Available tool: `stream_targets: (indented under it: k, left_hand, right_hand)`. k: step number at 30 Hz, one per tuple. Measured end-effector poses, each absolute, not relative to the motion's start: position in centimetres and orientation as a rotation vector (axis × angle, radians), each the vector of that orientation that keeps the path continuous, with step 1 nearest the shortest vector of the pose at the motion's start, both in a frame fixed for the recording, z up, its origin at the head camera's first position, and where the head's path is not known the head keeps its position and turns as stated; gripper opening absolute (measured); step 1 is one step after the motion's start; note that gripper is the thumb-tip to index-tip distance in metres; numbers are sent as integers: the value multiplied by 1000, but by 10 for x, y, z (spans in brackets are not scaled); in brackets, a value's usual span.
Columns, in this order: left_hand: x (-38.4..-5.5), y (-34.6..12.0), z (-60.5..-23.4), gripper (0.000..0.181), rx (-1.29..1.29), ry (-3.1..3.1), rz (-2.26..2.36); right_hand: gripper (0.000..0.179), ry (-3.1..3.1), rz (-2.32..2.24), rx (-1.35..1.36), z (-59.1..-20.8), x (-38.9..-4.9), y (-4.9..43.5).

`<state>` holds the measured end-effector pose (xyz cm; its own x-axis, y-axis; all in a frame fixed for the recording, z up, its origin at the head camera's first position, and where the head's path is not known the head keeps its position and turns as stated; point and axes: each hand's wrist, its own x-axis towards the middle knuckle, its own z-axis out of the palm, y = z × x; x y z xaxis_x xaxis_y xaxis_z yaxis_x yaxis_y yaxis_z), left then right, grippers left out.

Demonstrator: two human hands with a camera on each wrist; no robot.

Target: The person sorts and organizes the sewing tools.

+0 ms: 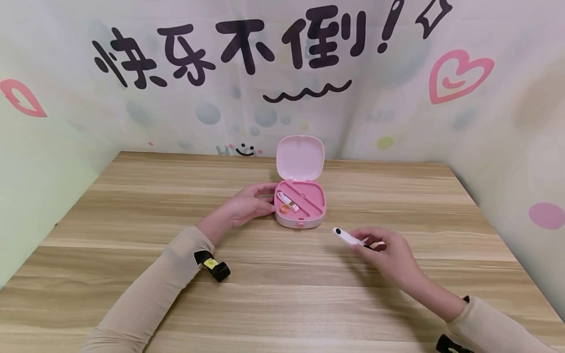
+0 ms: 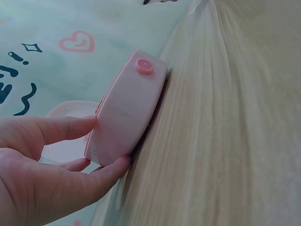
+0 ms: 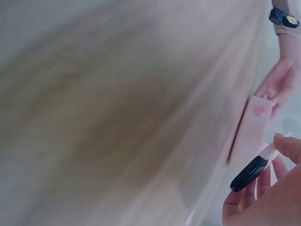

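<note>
A small pink case (image 1: 287, 222) stands on the wooden table with its pale lid (image 1: 300, 158) raised at the back. In its left compartment lie a looped white cord-like item (image 1: 288, 201) and a small orange ring-shaped piece (image 1: 284, 209). My left hand (image 1: 247, 205) holds the case at its left side; in the left wrist view its fingers (image 2: 70, 128) touch the case's edges, near the round pink button (image 2: 144, 66). To the right and nearer me, my right hand (image 1: 390, 252) pinches a slim white-and-black object (image 1: 346, 236) above the table. Its exact kind is unclear.
The wooden tabletop (image 1: 265, 304) extends around both arms. Behind it hangs a printed cloth (image 1: 212, 117) with large dark characters, hearts and dots. Black straps with small devices, such as the left wrist strap (image 1: 212, 264), sit on both wrists.
</note>
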<state>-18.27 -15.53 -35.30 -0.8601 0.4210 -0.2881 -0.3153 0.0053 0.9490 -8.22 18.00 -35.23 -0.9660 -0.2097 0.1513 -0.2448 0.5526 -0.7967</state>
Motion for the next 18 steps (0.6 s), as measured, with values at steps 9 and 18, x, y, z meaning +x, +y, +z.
stream_targets:
  k: [9,18]
  left_hand:
    - [-181,-154,-350,74,89,1780,1913]
    - [-182,-154,-351,74,87,1788,1911]
  right_hand:
    - [24,-2698,1447,361,-339,-95,170]
    - [28,-2705,1421,290,-326,-107,160]
